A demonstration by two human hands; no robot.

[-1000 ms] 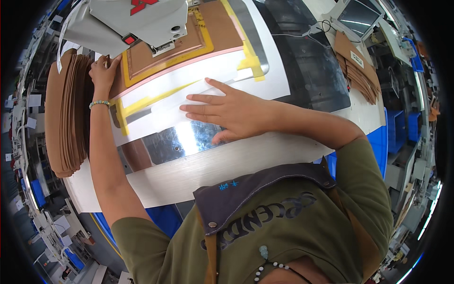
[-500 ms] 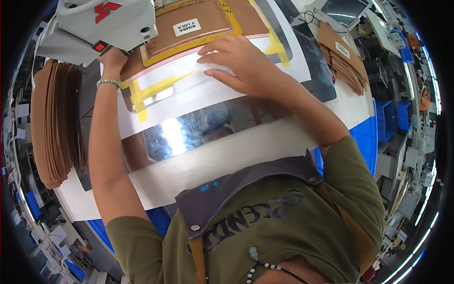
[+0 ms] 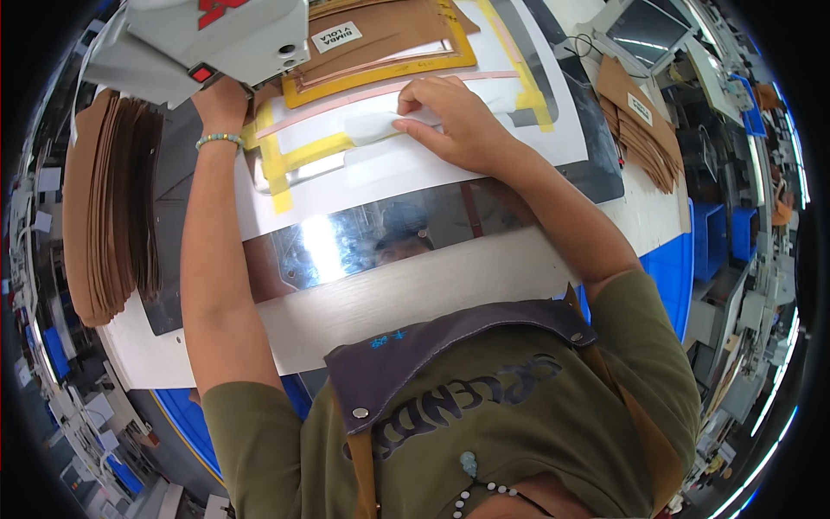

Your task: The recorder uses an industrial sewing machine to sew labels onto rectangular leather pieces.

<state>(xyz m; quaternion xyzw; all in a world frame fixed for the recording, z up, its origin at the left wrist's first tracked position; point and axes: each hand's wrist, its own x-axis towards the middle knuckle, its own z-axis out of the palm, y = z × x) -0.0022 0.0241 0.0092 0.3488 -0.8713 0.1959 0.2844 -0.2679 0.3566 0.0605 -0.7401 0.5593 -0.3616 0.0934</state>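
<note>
Shiny metal plate [image 3: 350, 246] nearest, upright brown stack [image 3: 99, 208] at left, right hand [image 3: 451, 125] half-curled over white sheet [image 3: 316, 195], hold unclear, grey machine head [image 3: 233, 48] hiding left hand's [image 3: 222, 102] fingers, grip untellable, brown panel [image 3: 389, 33] beyond at yellow frame [image 3: 389, 73].

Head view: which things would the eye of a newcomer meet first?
Probably the yellow rectangular frame at upper centre and the bulky grey machine at upper left. Then perhaps the mirror-like metal plate, bright with glare, near the picture's centre, and the stack of long brown pieces at far left.
</note>
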